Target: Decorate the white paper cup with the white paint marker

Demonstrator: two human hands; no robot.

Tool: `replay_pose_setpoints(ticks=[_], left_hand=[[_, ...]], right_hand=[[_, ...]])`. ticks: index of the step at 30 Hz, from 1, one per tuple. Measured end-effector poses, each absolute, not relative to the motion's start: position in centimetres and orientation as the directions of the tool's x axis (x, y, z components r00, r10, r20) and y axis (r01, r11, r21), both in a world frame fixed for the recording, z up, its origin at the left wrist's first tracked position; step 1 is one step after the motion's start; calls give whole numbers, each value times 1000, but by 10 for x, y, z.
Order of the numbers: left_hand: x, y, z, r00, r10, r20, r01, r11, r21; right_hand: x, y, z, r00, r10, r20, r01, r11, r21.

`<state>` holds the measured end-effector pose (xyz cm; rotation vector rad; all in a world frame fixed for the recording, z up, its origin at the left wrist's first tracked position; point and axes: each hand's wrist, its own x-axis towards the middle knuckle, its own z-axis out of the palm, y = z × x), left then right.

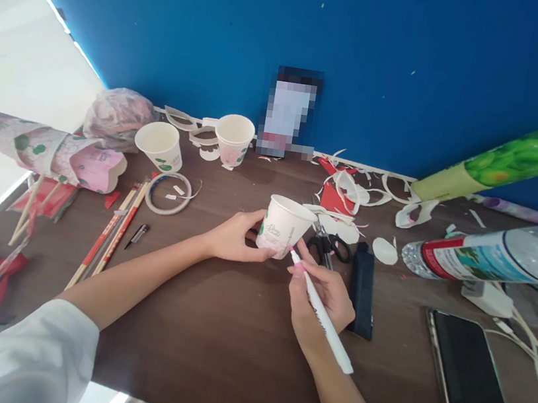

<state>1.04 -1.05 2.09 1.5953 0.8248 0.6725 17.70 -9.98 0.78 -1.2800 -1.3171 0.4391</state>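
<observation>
A white paper cup [288,224] with green print and pink near its base is gripped by my left hand [238,237], thumb in front and fingers around its left side. The cup is held slightly tilted at the middle of the table. My right hand [319,302] is closed round a white marker pen [326,326] with a pink tip. Its tip is at the lower right of the cup's wall; I cannot tell whether it touches. Behind the right hand lie black-handled scissors [330,247], partly covered, and a dark pouch [363,291].
Two more paper cup spots, one cup [159,146] and a stack [233,140], stand behind on the left near a tape roll [168,209]. Chopsticks [107,232] and a cup-made fish shape [45,153] lie left. Paper scraps [350,196], a water bottle [496,257] and a phone [476,387] are right.
</observation>
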Motion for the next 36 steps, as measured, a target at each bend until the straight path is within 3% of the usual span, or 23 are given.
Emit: replay_pose_setpoints(ticks=[4,8,13,19,36], left_hand=[[11,-11,21,579,815,-23,164,-90,982],[11,-12,21,570,821,-42,158,-58,986],[10,-12,18,562,826,-49,117,-21,993],[10,-12,17,575,817,-37,93,-21,995],[11,-13,23,577,817,-20,131,-68,989]], right_hand=[[173,-99,16,274,833,480,346,381,-858],[176,-94,16,268,725,635,352,540,-765],[177,-92,15,315,774,549,384,425,-820],[176,-94,15,228,783,579,377,477,-794],[178,-97,3,235,827,510,391,400,-829]])
